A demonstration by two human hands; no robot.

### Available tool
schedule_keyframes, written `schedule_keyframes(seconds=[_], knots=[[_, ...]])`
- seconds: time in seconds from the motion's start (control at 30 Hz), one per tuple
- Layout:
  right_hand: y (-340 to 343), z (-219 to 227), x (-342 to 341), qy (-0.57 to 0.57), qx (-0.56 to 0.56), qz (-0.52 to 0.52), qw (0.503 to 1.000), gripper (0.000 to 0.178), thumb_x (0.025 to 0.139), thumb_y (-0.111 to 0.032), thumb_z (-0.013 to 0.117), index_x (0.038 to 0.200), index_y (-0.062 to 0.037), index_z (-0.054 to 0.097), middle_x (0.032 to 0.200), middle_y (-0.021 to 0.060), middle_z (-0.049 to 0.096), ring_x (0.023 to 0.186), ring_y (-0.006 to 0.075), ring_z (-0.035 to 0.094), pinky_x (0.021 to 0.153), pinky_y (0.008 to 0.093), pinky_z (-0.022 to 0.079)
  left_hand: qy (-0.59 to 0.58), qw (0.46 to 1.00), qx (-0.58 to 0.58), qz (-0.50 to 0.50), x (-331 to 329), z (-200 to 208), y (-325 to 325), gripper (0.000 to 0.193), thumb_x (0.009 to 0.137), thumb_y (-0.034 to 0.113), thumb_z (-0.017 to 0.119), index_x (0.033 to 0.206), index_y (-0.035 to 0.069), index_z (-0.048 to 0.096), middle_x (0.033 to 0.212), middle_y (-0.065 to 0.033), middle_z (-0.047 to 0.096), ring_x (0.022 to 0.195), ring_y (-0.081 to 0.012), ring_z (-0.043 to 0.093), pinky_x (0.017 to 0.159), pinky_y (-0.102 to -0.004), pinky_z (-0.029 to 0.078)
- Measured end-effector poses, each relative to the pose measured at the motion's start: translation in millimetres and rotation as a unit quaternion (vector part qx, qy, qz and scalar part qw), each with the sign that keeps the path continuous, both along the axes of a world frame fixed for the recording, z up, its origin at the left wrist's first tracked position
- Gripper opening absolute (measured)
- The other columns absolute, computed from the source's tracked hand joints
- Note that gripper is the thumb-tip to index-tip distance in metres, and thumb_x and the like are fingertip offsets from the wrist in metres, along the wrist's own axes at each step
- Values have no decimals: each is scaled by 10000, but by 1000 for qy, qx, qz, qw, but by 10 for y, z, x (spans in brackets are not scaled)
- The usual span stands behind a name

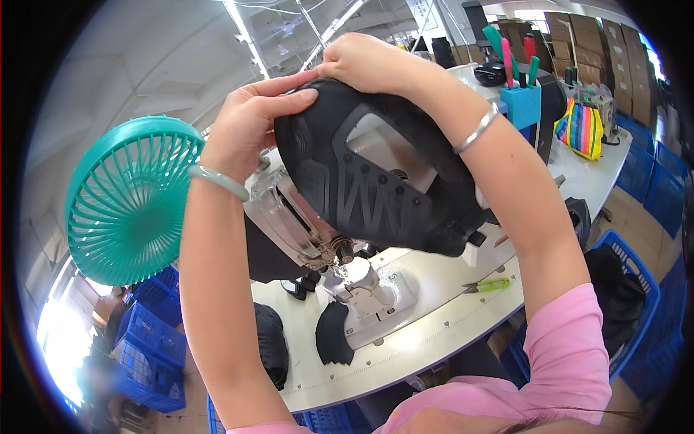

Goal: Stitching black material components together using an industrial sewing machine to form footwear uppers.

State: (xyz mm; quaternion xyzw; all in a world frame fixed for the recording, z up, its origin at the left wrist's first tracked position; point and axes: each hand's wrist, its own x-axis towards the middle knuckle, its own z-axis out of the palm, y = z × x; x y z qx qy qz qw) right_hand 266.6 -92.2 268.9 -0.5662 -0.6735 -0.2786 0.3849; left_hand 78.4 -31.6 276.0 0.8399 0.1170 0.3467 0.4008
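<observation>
A black shoe upper [383,202], with eyelets and a zigzag pattern on its side and a large opening through its middle, is raised in front of a white sewing machine [285,217]. My left hand [249,112] grips its top left edge, thumb on the near face. At the top of the same edge my right hand [365,64] is closed on the upper; its fingertips are partly hidden. The two hands are almost touching. Under the raised upper, the machine's bed [376,293] shows bare, with a dark cut piece [334,334] beside it.
A green fan [137,202] stands left of my left forearm. Green-handled thread snips [491,286] lie on the white table [441,340]. At the back right are a blue tool holder [522,107] and a striped bag [580,130]. Blue crates [148,372] and a blue basket [636,267] flank the table.
</observation>
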Motion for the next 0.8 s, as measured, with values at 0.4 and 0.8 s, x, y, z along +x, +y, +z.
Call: schedule_keyframes(seconds=[0.4,0.8], knots=[[26,-108,-7,30,6,16,999,352,938,-307,564,1113,-13,644,1048,213,671,1027,370,630,897,420,472,-27,999,-41,-24,2,-85,55,377,811,120,742,1185,123,700,957,-16,705,808,-81,660,706,-209,523],[-696,-644,-581,147,115,173,967,358,922,-267,599,1164,-4,588,1011,222,676,886,347,686,808,408,520,-103,974,-82,-182,-595,-611,-445,732,719,200,553,1390,-77,458,969,-77,673,821,-76,599,698,-153,398]])
